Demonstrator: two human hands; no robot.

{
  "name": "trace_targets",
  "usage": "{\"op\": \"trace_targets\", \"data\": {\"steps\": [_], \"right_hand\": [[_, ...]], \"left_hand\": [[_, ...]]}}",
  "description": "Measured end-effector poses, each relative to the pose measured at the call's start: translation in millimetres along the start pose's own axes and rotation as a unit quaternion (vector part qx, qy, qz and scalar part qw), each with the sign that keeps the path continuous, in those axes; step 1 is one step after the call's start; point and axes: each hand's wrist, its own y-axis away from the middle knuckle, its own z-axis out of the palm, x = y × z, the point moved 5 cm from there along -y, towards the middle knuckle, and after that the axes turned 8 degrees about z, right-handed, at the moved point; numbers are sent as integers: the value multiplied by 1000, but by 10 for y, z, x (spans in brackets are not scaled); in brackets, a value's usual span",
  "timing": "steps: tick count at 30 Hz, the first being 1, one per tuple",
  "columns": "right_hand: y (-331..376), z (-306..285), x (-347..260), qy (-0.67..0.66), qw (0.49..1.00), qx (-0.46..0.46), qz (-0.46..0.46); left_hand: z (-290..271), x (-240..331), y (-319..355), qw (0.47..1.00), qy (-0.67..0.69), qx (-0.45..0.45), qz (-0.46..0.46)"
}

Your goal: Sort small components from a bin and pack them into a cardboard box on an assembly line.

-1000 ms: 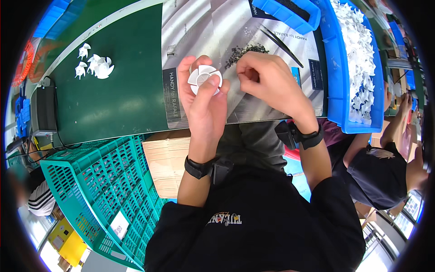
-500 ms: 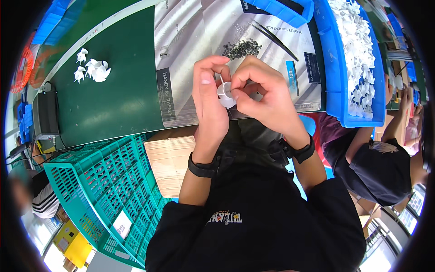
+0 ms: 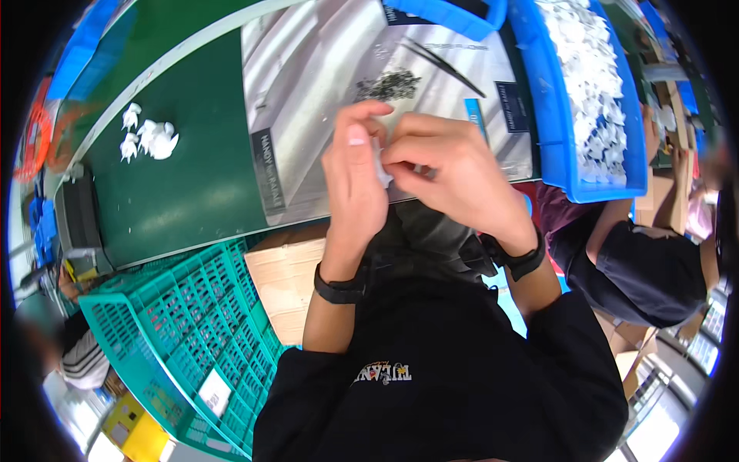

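Green covers the one surface (image 3: 192, 185), with one teal crate (image 3: 146, 327) beside its near edge and one printed sheet (image 3: 300, 92) lying on it. One long blue bin (image 3: 550, 131) at the right holds white fans (image 3: 593, 92), too many to count; one carton (image 3: 286, 285) sits right of the crate, and one smaller blue tray (image 3: 462, 27) stands at the sheet's far side. Two hands meet above the sheet's near edge: the left hand (image 3: 356, 169) has its grip partly closed round one fan (image 3: 382, 165), the right hand (image 3: 454, 162) its fingertips drawn nearly together against it, though whether they pinch anything I cannot tell. That fan, blurred, shows edge-on, its long axis running away from the body, its face apparently toward the right hand. One pair of tweezers (image 3: 446, 65) lies slanted beside one heap of black bits (image 3: 392, 85); about four loose fans (image 3: 159, 141) lie at left.
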Motion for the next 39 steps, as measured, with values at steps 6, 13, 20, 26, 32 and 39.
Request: {"op": "trace_targets", "data": {"steps": [6,13,20,26,32,39], "right_hand": [[26,-279,298,-242,967,24,-73],[172,-223,793,-468,875,75,97],[269,-105,802,-331,934,83,104],[272,-116,780,-354,927,84,96],[264,-97,738,-340,932,85,93],[287,-115,752,-346,929,77,105]], "left_hand": [[159,74,-79,991,133,3,-27],[37,-24,-61,996,59,-16,-57],[-515,191,-162,988,-83,-111,-64],[-1842,553,-667,754,-639,9,153],[-2453,167,-828,776,-626,-32,73],[-2127,67,-557,982,52,140,-112]]}}
